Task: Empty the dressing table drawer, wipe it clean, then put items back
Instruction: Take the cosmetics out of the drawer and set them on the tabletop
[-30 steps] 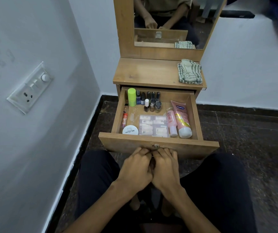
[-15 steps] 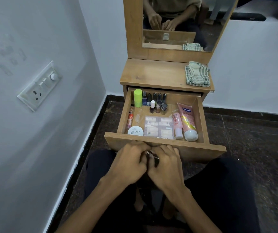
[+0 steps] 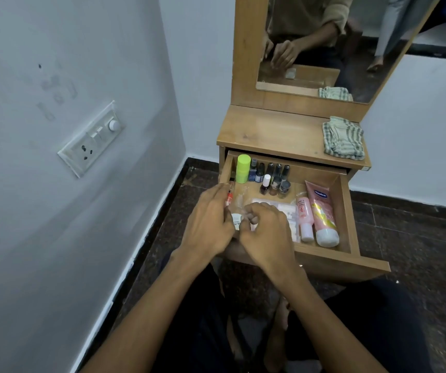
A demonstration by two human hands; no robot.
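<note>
Pale walls frame the wooden dressing table (image 3: 267, 133), its drawer (image 3: 347, 211) pulled open and fully stocked. Left hand (image 3: 208, 224) reaches in, fingers loosely extended; right hand (image 3: 267, 235) curls over the round white tin (image 3: 235, 224), contact unclear. Best lift tall nail-polish bottles (image 3: 270, 179) upright, one by one. Pink tube (image 3: 321, 214) carries a blue label, illegible; tin's lettering is mostly hidden.
</note>
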